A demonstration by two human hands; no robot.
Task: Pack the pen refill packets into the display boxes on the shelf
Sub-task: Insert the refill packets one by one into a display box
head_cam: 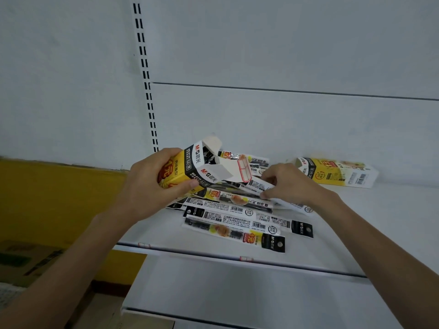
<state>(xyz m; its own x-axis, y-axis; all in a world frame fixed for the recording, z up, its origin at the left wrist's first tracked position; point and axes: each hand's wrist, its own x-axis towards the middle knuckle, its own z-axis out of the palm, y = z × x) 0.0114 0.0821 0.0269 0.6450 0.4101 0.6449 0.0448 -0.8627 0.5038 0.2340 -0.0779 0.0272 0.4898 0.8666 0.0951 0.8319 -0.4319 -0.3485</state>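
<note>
A white metal shelf (356, 233) with a pale back panel and a slotted upright (145, 74) carries the goods; a yellow wall band (59, 193) and cardboard cartons (31, 260) lie lower, off to the left of the left hand's grip. There are two yellow-and-black display boxes. One display box (183, 172) is wrapped in the left hand (152, 186), fingers pressed round its body, its open flaps tilted toward the right hand (285, 184). The second box (337, 172) lies on its side, well apart beyond the right grip. The right hand pinches one pen refill packet (273, 193) between thumb and fingertips, just beside the held box's mouth. Under both grips lies a loose heap of packets (237, 224), roughly six or seven, overlapping, so the count is uncertain. The nearest packets end close to the shelf's front edge (237, 256); bare shelf opens right of the right grip
</note>
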